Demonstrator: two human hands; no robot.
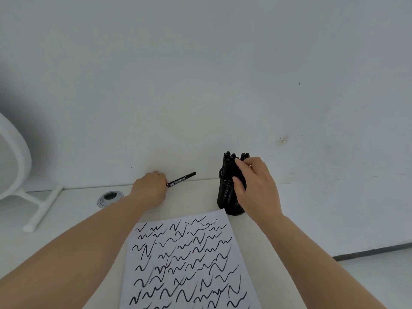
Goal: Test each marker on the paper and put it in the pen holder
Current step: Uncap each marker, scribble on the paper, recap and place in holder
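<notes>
Slim black marker with a white printed label (181,179) lies at the far edge of the table, left of the pen holder. Long axis runs left-to-right with a slight upward slant toward the holder; its right end points at the holder and sits a little farther back, against the wall line. Cannot tell from this view which end carries the cap. Its left end is taken by the left hand (149,188), whose fingers are curled over and grip that end; knuckles up, fingertips hidden.

Black wire-mesh cylindrical pen holder (229,197) stands upright on the table, packed with a bunch of black markers (230,162) standing on end, tops above the rim. Right hand (253,186) is against the holder's right side: thumb across the mesh wall, fingers curled around the standing markers near their tops, clamped on the bunch.

White sheet of paper (185,262) lies flat just in front of the holder, its far right corner touching or nearly touching the holder's base. It is covered with rows of black squiggle strokes.

Left of the holder, beyond the marker and the left hand, a round grey cable grommet (110,197) is set in the pale table (73,219). Farther left still, a white tubular stand (42,210). Plain white wall (200,85) behind the holder.
</notes>
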